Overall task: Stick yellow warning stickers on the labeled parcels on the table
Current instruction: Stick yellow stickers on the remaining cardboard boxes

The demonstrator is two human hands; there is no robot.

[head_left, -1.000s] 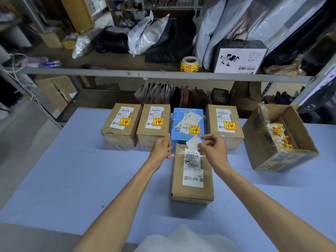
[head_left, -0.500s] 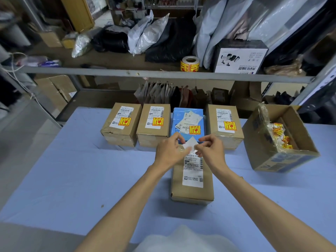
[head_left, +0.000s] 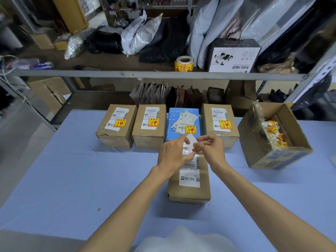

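A white-backed sticker is pinched by the fingertips of both the left hand and the right hand, just above the near parcel on the blue table, with a cardboard box of stickers to the right.

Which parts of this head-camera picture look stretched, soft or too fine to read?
Head view: wide-angle stretch swells the forearms toward the bottom edge; the left hand and right hand pinching the white slip look slightly soft; print on the near parcel's label is too fine to read.
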